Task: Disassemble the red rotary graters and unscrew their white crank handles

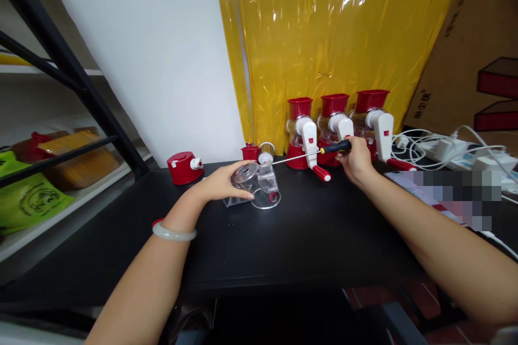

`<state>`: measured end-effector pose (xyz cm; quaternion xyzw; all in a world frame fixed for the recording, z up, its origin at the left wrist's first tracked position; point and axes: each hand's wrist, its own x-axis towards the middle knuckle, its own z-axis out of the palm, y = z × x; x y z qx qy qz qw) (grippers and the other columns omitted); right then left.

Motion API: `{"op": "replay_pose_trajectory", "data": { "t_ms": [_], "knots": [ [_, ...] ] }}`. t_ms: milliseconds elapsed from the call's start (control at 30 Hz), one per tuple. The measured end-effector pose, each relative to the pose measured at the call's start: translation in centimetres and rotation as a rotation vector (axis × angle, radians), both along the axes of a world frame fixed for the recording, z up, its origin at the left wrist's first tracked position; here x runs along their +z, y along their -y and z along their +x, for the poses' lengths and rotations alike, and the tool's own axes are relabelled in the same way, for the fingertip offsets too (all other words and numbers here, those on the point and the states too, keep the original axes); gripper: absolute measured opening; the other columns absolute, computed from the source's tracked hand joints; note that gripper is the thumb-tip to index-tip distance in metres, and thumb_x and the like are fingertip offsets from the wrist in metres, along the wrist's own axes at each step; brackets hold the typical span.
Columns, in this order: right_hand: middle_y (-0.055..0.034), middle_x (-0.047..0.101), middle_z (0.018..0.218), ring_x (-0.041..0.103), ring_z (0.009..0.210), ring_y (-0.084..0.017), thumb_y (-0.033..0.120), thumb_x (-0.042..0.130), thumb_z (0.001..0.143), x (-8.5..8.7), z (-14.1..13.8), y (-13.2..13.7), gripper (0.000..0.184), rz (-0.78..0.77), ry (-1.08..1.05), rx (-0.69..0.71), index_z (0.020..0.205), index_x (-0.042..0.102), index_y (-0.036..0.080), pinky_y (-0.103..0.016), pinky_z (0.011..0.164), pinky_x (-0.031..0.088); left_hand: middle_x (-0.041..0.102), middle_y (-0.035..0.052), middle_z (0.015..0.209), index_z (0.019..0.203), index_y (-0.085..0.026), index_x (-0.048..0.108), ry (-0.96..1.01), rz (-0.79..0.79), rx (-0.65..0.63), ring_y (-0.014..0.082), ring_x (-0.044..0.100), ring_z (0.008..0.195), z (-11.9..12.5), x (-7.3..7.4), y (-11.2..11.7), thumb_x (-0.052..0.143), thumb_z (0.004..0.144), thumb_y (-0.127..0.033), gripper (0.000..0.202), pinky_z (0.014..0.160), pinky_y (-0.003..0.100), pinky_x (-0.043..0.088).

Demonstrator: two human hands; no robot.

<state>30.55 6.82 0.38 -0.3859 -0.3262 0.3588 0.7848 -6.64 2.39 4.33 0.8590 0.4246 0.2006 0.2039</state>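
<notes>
My left hand point(220, 183) is closed on a clear plastic housing point(259, 186) lying on its side on the black table point(299, 237). A pale bangle sits on that wrist. My right hand point(354, 159) grips the black-and-yellow handle of a screwdriver point(307, 154). The thin metal shaft runs left, and its tip sits near a small white cap point(265, 158) just above the clear housing.
Three red-and-white hand-crank appliances point(338, 124) stand in a row against a yellow plastic sheet. A red base with a white knob point(183, 167) and a small red part point(250, 151) lie at the back left. White cables and a power strip point(449, 148) are on the right, shelving on the left.
</notes>
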Motion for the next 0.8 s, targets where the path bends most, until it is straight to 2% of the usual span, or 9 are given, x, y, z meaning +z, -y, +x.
{"op": "replay_pose_trajectory", "data": {
  "t_ms": [267, 433, 600, 700, 800],
  "knots": [
    [0.0070, 0.050, 0.063, 0.046, 0.044, -0.011, 0.026, 0.048, 0.074, -0.1, 0.0, -0.3, 0.014, 0.025, -0.085, -0.021, 0.086, 0.041, 0.026, -0.021, 0.035, 0.039, 0.055, 0.0075, 0.142, 0.144, -0.026, 0.044, 0.008, -0.008, -0.004, 0.0286, 0.057, 0.124, -0.1, 0.0, -0.1, 0.081, 0.062, -0.048, 0.092, 0.108, 0.041, 0.042],
    [0.0042, 0.052, 0.070, 0.054, 0.055, -0.013, 0.026, 0.052, 0.074, 0.0, 0.0, -0.1, 0.014, 0.086, -0.168, 0.006, 0.083, 0.042, 0.025, -0.023, 0.040, 0.044, 0.056, 0.0079, 0.141, 0.143, -0.026, 0.045, -0.003, -0.014, 0.006, 0.0288, 0.058, 0.122, 0.0, 0.1, 0.1, 0.082, 0.061, -0.049, 0.092, 0.106, 0.040, 0.043],
    [0.0032, 0.057, 0.069, 0.060, 0.062, -0.015, 0.020, 0.046, 0.070, 0.4, -0.1, 0.5, 0.015, 0.049, -0.169, -0.004, 0.085, 0.045, 0.024, -0.024, 0.044, 0.045, 0.054, 0.0080, 0.143, 0.144, -0.026, 0.044, 0.000, -0.021, 0.005, 0.0288, 0.056, 0.125, -0.1, 0.1, 0.0, 0.082, 0.061, -0.049, 0.094, 0.107, 0.040, 0.041],
    [0.0033, 0.059, 0.069, 0.063, 0.065, -0.015, 0.023, 0.049, 0.069, 0.4, -0.2, 0.7, 0.015, 0.098, -0.172, 0.010, 0.084, 0.046, 0.024, -0.025, 0.050, 0.048, 0.054, 0.0080, 0.142, 0.144, -0.026, 0.044, -0.002, -0.023, -0.002, 0.0286, 0.056, 0.125, 0.0, 0.1, 0.0, 0.082, 0.061, -0.048, 0.094, 0.107, 0.040, 0.042],
    [0.0018, 0.060, 0.067, 0.061, 0.064, -0.016, 0.031, 0.051, 0.076, 0.4, 0.1, 0.6, 0.013, 0.142, -0.134, 0.043, 0.084, 0.046, 0.023, -0.028, 0.053, 0.048, 0.055, 0.0083, 0.142, 0.143, -0.025, 0.045, 0.007, -0.016, -0.005, 0.0290, 0.055, 0.126, 0.0, 0.0, -0.1, 0.082, 0.061, -0.047, 0.094, 0.107, 0.041, 0.041]
  ]
}}
